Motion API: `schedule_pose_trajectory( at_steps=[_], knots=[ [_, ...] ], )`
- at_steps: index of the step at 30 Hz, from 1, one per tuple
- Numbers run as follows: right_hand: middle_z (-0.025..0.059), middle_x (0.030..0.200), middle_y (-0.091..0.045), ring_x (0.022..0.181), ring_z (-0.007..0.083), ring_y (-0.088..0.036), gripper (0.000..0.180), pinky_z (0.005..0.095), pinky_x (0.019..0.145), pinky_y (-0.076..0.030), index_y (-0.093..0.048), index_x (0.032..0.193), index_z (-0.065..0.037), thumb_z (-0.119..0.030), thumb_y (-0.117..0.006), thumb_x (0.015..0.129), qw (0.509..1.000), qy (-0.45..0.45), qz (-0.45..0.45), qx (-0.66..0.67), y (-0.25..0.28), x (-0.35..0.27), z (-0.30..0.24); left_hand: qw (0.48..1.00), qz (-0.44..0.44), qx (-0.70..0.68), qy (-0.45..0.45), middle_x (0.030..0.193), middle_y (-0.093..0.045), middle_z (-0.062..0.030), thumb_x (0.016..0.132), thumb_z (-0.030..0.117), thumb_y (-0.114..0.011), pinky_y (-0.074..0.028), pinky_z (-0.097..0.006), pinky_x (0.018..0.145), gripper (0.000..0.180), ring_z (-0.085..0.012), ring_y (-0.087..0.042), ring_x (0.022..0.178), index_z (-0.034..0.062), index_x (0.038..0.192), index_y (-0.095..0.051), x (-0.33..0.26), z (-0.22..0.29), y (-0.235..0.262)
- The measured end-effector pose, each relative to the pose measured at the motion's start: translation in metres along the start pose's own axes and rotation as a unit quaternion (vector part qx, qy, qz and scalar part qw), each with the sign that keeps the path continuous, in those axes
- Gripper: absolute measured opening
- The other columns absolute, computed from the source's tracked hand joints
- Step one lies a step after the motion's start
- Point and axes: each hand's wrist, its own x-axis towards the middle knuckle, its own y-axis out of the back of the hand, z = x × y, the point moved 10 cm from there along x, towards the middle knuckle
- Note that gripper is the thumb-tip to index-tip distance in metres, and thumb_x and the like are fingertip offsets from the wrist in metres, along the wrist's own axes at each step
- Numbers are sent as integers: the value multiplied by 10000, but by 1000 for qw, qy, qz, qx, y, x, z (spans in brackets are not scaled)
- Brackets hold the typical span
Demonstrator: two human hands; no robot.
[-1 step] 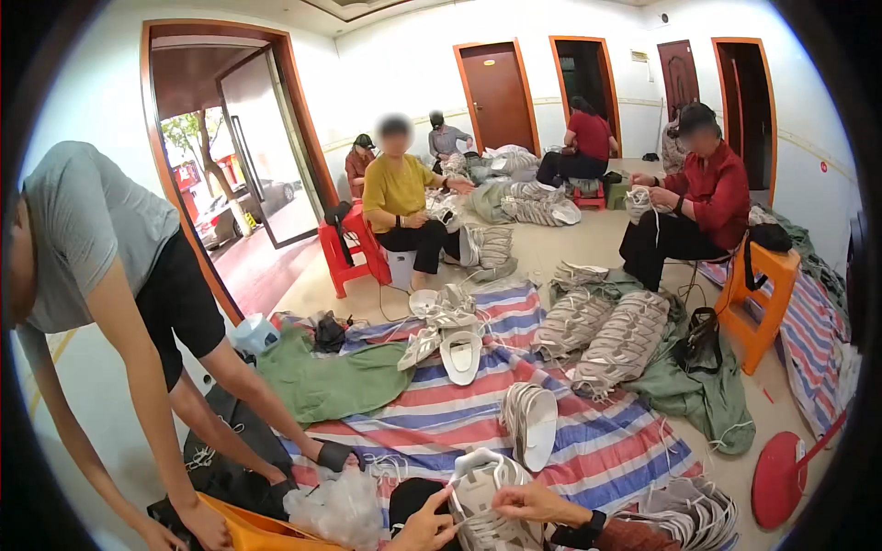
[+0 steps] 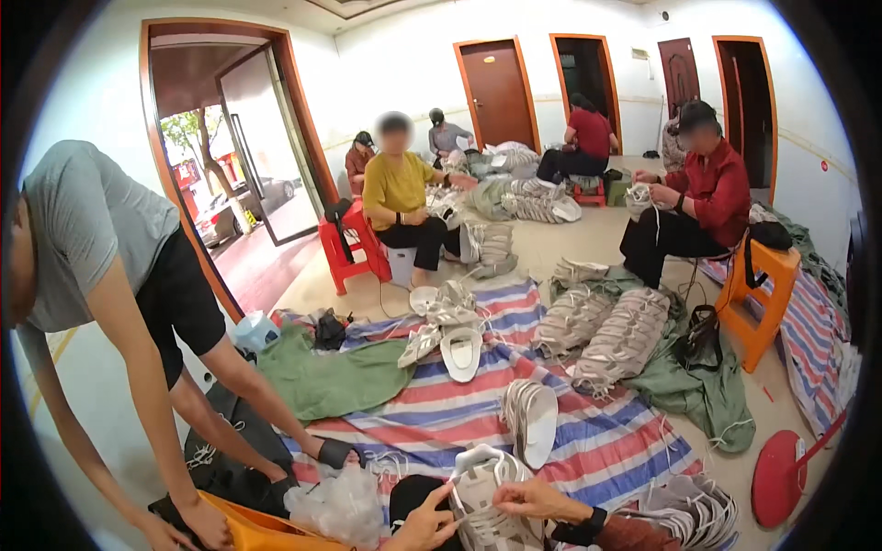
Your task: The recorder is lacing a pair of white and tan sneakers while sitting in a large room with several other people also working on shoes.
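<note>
white shoe (image 2: 482, 500) at bottom centre over the striped mat (image 2: 588, 432), between both hands. left hand (image 2: 424, 528) fingers pinch a lace on its left side; right hand (image 2: 533, 500) fingers curled onto its right edge.

White and grey shoe (image 2: 485, 500), red-white-blue striped tarp (image 2: 441, 413), green cloth (image 2: 331, 376), orange stool (image 2: 763, 285).

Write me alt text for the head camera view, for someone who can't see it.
Seen from above, the person's left hand and right hand hold a white sneaker over a striped tarp strewn with more shoes. At left, a person in a grey shirt bends over an orange bag; others sit on stools working on shoes.
</note>
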Motion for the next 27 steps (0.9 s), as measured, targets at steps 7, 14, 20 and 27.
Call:
schedule_pose_trajectory(
  at_steps=[7,14,20,27],
  knots=[
    [23,758,-617,704,85,-556,159,246,649,-449,-579,972,-40,-146,-576,853,999,-27,-7,26,-3,-1,11,998,25,54,4,1387,-331,-194,756,124,-619,-465,-327,809,163,-308,-574,1015,-19,691,-575,-6,-2,0],
    [21,790,-618,728,101,-569,164,255,671,-451,-587,978,-48,-138,-570,843,1000,-9,-23,9,-4,9,-3,1000,23,14,5,1401,-307,-197,748,73,-614,-439,-335,910,138,-325,-498,1164,-40,687,-563,-6,-9,3],
    [40,776,-626,727,117,-589,160,269,678,-468,-574,973,-32,-129,-578,846,1000,-6,-25,12,-4,13,-2,997,59,-34,40,1218,-499,-195,799,128,-634,-488,-328,779,169,-274,-612,952,-14,722,-583,-11,-11,14],
    [80,769,-619,704,182,-597,219,315,643,-459,-544,1042,-46,-151,-569,852,999,0,-39,-4,-9,15,-15,978,-118,-65,161,579,-588,-71,850,179,-597,-438,-279,488,205,-138,-559,498,6,741,-619,-18,23,6]
  ],
)
